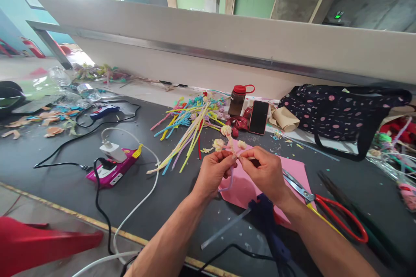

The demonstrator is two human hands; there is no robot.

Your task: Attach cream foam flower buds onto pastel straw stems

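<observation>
My left hand and my right hand meet over a pink paper sheet, both with fingers pinched shut. Between them they hold a small craft flower stem with cream blossoms on top and a lilac stalk hanging down below the left hand. The right fingertips pinch the stem just beneath the blossoms. Red-handled scissors lie just right of my right wrist. A dark blue glue gun lies under my right forearm, with a clear glue stick beside it.
A pile of coloured pipe-cleaner stems lies behind the hands. Further back stand a red-capped bottle, a phone and a spotted black bag. A pink power strip with cables lies left. A red chair sits at the bottom left.
</observation>
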